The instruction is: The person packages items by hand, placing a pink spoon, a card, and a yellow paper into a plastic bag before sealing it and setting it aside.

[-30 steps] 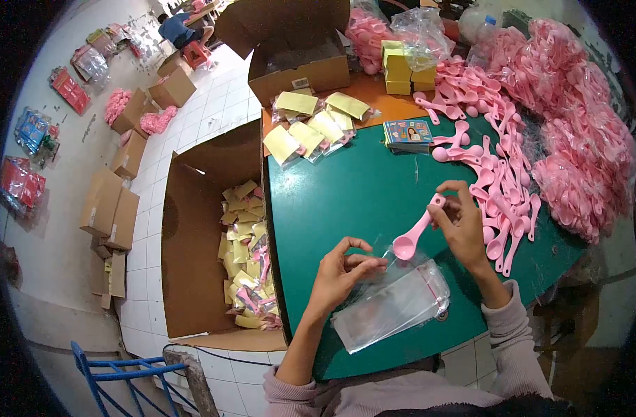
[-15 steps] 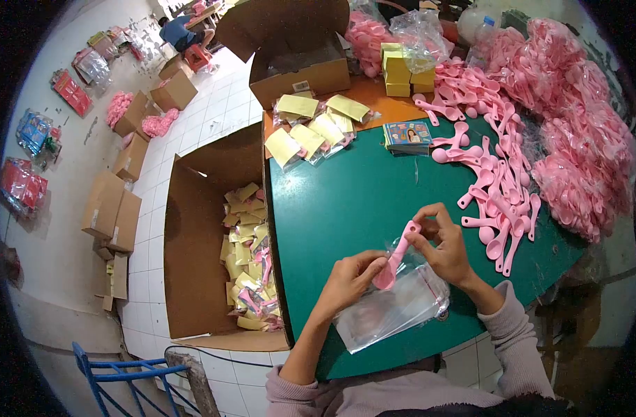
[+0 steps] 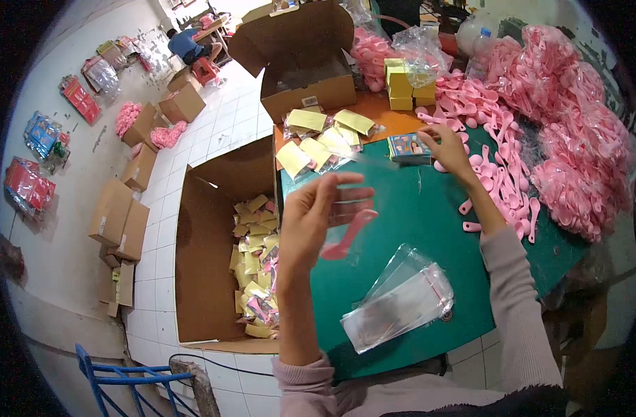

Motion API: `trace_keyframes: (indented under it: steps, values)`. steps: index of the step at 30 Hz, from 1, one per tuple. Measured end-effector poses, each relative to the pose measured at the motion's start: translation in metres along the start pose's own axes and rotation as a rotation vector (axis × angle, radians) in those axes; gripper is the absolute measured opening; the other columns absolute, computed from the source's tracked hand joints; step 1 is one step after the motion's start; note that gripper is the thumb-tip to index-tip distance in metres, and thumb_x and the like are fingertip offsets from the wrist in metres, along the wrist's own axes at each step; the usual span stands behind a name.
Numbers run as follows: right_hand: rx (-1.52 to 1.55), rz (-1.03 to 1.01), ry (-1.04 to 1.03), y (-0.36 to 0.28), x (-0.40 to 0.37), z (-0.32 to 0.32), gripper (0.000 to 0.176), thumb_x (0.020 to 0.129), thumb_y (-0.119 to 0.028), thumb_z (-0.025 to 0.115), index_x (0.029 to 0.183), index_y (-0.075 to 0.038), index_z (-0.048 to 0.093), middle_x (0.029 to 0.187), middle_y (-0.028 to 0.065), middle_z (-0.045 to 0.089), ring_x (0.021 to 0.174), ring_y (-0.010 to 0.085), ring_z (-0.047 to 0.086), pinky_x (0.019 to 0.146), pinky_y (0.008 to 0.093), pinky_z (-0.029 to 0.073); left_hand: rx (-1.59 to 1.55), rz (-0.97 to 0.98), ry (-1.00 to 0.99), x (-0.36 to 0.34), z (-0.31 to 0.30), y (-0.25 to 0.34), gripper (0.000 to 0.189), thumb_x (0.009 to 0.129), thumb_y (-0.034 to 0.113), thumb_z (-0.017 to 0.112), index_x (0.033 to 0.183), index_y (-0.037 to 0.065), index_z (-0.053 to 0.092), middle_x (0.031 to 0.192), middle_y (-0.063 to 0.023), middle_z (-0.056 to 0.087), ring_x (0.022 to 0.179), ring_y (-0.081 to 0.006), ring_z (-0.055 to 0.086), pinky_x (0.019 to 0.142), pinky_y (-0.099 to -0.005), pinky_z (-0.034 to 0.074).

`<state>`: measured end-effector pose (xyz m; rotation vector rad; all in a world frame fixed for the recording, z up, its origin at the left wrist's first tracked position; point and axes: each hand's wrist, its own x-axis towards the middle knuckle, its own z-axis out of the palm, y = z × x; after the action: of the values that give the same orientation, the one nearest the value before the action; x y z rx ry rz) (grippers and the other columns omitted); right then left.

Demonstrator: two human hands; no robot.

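Note:
My left hand [image 3: 316, 212] is raised over the near left part of the table, blurred by motion. It holds a clear plastic bag with a pink measuring spoon [image 3: 348, 236] inside, the spoon hanging slanted below the fingers. At the far side, my right hand [image 3: 448, 149] pinches the right end of a printed card [image 3: 408, 145] on a small stack; whether it grips one card or more is hard to see. A fanned pile of clear plastic bags [image 3: 398, 309] lies on the green table [image 3: 359, 187] in front of me.
Loose pink spoons [image 3: 502, 174] are heaped at the right, beside bulging bags of spoons [image 3: 582, 139]. Packets with yellow cards [image 3: 318, 149] lie at the far left. A deep cardboard box [image 3: 220, 243] of packets stands against the table's left edge. Another person [image 3: 186, 45] sits far off.
My left hand has lifted up and left with the spoon, which is now inside a bag. My right hand has let go of the spoon and reached forward to the card stack.

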<state>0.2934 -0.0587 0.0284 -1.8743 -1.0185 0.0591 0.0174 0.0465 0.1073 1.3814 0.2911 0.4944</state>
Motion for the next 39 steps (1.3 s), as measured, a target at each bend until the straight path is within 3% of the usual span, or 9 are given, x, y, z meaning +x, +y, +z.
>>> trace_keyframes:
  steps: [3,6,10,13,18,28,33,37,39]
  values:
    - [-0.537,0.094,0.015,0.090,0.034,0.013,0.034,0.070,-0.026,0.066,0.088,0.002,0.062,0.070,0.0131,0.062,0.063,0.0204,0.060,0.058,0.0314,0.045,-0.023,-0.059,0.031,0.005,-0.012,-0.011,0.040,0.092,0.033,0.035,0.101,-0.001,0.054,0.090,-0.0182,0.062,0.077,-0.0240,0.063,0.067,-0.0314,0.053]
    - [-0.364,0.135,0.243,0.087,0.030,0.024,0.028,0.066,-0.027,0.067,0.074,-0.001,0.063,0.072,0.0193,0.061,0.067,0.0345,0.059,0.063,0.0381,0.046,-0.011,-0.175,0.011,0.013,-0.023,-0.040,0.038,0.092,0.033,0.035,0.102,0.002,0.054,0.091,-0.0161,0.062,0.076,-0.0219,0.063,0.066,-0.0294,0.053]
    - [-0.389,0.052,0.283,0.067,0.027,0.014,0.019,0.069,-0.017,0.062,0.078,0.000,0.063,0.075,0.0194,0.061,0.069,0.0291,0.061,0.063,0.0361,0.046,0.074,-0.343,-0.056,0.015,-0.025,-0.057,0.037,0.093,0.031,0.036,0.102,0.002,0.056,0.088,-0.0142,0.062,0.075,-0.0200,0.063,0.064,-0.0280,0.052]
    - [0.145,-0.077,-0.055,0.031,0.012,0.001,0.015,0.074,-0.011,0.059,0.083,0.002,0.057,0.075,0.0065,0.060,0.064,0.0119,0.057,0.050,0.0265,0.046,0.113,-0.367,-0.107,0.016,-0.025,-0.061,0.034,0.093,0.028,0.037,0.101,0.001,0.055,0.087,-0.0143,0.063,0.074,-0.0188,0.063,0.065,-0.0276,0.052]
    - [0.435,0.095,-0.372,-0.068,-0.045,-0.004,0.011,0.079,-0.011,0.058,0.083,-0.002,0.053,0.067,-0.0011,0.053,0.061,0.0055,0.050,0.047,0.0201,0.040,0.101,-0.404,-0.103,0.020,-0.024,-0.073,0.033,0.093,0.027,0.038,0.100,0.000,0.056,0.086,-0.0139,0.063,0.073,-0.0182,0.062,0.064,-0.0266,0.051]
    - [0.123,-0.129,-0.678,-0.083,-0.058,0.002,0.018,0.076,-0.013,0.061,0.077,-0.001,0.048,0.060,0.0065,0.053,0.048,0.0102,0.052,0.043,0.0252,0.040,0.222,-0.298,-0.289,0.021,-0.013,-0.078,0.034,0.091,0.028,0.044,0.097,-0.002,0.058,0.080,-0.0056,0.061,0.072,-0.0104,0.057,0.065,-0.0246,0.048]
    - [-0.161,-0.271,-0.868,-0.084,-0.062,0.017,0.028,0.071,-0.027,0.064,0.076,-0.001,0.055,0.067,0.0158,0.058,0.066,0.0322,0.057,0.060,0.0376,0.044,0.516,-0.161,-0.375,0.025,-0.004,-0.091,0.032,0.090,0.027,0.045,0.105,0.000,0.056,0.083,-0.0042,0.061,0.073,-0.0092,0.051,0.068,-0.0247,0.044]
    - [0.013,-0.371,-0.831,-0.069,-0.060,0.017,0.029,0.068,-0.023,0.068,0.071,0.000,0.050,0.062,0.0080,0.056,0.053,0.0172,0.052,0.050,0.0292,0.040,0.562,-0.057,-0.282,0.027,-0.016,-0.112,0.038,0.087,0.034,0.048,0.109,0.004,0.055,0.075,-0.0109,0.061,0.070,-0.0133,0.057,0.064,-0.0280,0.046]
    - [0.119,-0.008,-0.880,-0.076,-0.056,0.008,0.024,0.069,-0.018,0.068,0.068,-0.001,0.051,0.059,0.0052,0.056,0.050,0.0114,0.049,0.046,0.0239,0.038,0.544,-0.171,-0.362,0.024,-0.031,-0.103,0.040,0.087,0.029,0.051,0.118,0.004,0.047,0.081,-0.0120,0.061,0.077,-0.0137,0.058,0.067,-0.0275,0.048]
